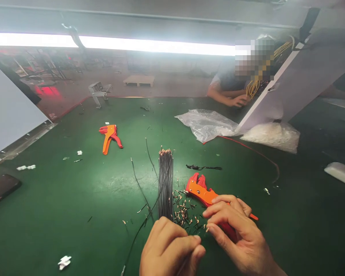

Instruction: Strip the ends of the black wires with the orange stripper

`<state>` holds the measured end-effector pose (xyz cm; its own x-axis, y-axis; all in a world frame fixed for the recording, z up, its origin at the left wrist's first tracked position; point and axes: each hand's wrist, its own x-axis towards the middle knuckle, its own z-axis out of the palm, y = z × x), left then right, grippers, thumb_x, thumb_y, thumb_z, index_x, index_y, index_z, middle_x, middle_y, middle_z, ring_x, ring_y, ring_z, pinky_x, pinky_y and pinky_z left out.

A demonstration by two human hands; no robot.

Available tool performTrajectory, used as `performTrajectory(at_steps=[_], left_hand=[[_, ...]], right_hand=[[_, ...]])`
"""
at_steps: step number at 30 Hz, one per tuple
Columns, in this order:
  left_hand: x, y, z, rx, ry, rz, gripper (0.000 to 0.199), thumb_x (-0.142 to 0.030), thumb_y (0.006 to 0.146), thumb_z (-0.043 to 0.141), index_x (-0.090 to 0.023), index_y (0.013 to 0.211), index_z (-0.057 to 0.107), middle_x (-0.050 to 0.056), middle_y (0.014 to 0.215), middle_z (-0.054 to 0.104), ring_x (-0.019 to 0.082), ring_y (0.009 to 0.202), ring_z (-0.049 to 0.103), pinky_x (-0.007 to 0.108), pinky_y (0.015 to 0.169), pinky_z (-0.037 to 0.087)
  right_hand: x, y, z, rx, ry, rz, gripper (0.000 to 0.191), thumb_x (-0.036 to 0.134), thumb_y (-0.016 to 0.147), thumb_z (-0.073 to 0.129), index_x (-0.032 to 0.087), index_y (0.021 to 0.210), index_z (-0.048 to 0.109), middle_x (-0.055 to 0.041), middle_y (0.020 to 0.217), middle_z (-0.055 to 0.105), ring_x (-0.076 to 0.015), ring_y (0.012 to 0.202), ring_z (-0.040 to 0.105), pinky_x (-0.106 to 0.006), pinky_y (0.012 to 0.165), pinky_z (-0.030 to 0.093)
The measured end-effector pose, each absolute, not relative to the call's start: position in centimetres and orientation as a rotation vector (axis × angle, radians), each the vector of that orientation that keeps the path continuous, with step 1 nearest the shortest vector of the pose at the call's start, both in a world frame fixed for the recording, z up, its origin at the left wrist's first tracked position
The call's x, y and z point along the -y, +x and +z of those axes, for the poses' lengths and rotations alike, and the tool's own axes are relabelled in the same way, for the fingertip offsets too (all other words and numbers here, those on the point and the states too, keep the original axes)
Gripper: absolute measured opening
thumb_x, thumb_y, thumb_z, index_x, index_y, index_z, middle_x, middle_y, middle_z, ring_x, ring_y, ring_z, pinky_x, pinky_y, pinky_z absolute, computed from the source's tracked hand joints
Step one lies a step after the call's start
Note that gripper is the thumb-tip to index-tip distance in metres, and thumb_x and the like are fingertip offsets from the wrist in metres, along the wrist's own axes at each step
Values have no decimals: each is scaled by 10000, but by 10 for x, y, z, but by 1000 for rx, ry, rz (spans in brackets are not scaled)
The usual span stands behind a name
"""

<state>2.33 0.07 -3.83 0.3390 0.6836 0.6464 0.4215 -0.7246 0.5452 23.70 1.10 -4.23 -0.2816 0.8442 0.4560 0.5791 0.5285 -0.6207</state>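
My left hand (172, 247) is closed in a pinch in front of a bundle of black wires (165, 180) with bare copper ends at the top. What it pinches is mostly hidden. My right hand (238, 230) holds a red and orange wire stripper (201, 191), its jaws pointing up and left. A tiny copper-coloured bit (207, 230) shows at the right thumb's tip. Cut scraps of black insulation and copper (182, 211) are scattered between the bundle and the stripper. Loose black wires (139, 184) lie left of the bundle.
A second wire stripper (110, 137) lies farther back on the green table (103, 214). Behind it stands a metal bracket (99, 92). Clear plastic bags (208, 124) rest by a slanted white panel (299, 76). Across the table a person's hand (241, 101) is near yellow cables (253, 88).
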Motion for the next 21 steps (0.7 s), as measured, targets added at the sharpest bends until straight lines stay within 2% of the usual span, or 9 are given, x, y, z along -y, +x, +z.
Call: performTrajectory(at_steps=[3,4,7,9,13,15,17,19,21], left_hand=[[-2,24,-43,-1029,2152,1367,74,-202,950,606,-207,1008,652,19,754,669,137,660,594,260,584,510],[-2,25,-43,-1013,2129,1363,77,-202,949,609,-207,1009,658,19,757,670,136,663,597,257,588,510],[-1,26,-42,-921,2083,1309,105,-181,932,632,-207,1025,672,18,759,679,134,669,611,244,591,508],[1,27,-40,-938,1960,1288,83,-188,927,639,-217,987,689,9,735,675,136,669,618,237,586,499],[5,32,-36,-1145,1564,1299,133,-284,924,654,-226,823,720,-16,665,600,123,610,581,226,541,445],[5,33,-32,-1200,1443,1329,156,-305,914,668,-224,794,727,-17,671,590,112,584,552,227,520,415],[3,32,-28,-1228,1417,1401,125,-272,902,681,-230,795,729,-17,673,601,114,594,547,230,532,412],[-1,29,-25,-1261,1446,1480,99,-224,897,681,-239,809,725,-24,670,603,117,613,548,231,550,420],[-6,25,-24,-1294,1508,1516,92,-188,891,679,-243,828,715,-35,667,593,112,613,546,226,543,420]], right_hand=[[-8,236,-36,2068,-1076,448,374,129,893,509,241,1249,522,12,1054,706,-242,1081,526,-402,927,272],[-7,235,-34,2095,-1024,450,385,125,896,497,233,1265,513,15,1026,710,-236,1067,537,-395,934,270],[-6,231,-31,2126,-895,381,144,154,964,523,253,1050,583,56,775,686,-220,910,574,-383,914,242],[-6,229,-32,2103,-928,355,111,187,999,504,249,943,578,57,695,644,-218,841,569,-390,892,230],[-6,228,-37,2047,-1085,376,131,149,967,489,264,929,542,51,717,634,-227,823,568,-423,895,217],[-8,230,-39,2082,-1138,345,117,175,969,504,274,1019,540,33,821,682,-244,886,583,-437,902,222],[-11,236,-42,2138,-1265,226,271,319,975,556,257,1233,506,-42,1064,703,-290,1030,577,-461,923,243],[-14,246,-48,2146,-1474,19,608,517,931,595,201,1414,404,-153,1272,617,-358,1143,541,-516,943,278],[-16,257,-57,2133,-1663,-143,758,644,882,585,172,1445,394,-210,1279,566,-404,1139,546,-583,918,338]])
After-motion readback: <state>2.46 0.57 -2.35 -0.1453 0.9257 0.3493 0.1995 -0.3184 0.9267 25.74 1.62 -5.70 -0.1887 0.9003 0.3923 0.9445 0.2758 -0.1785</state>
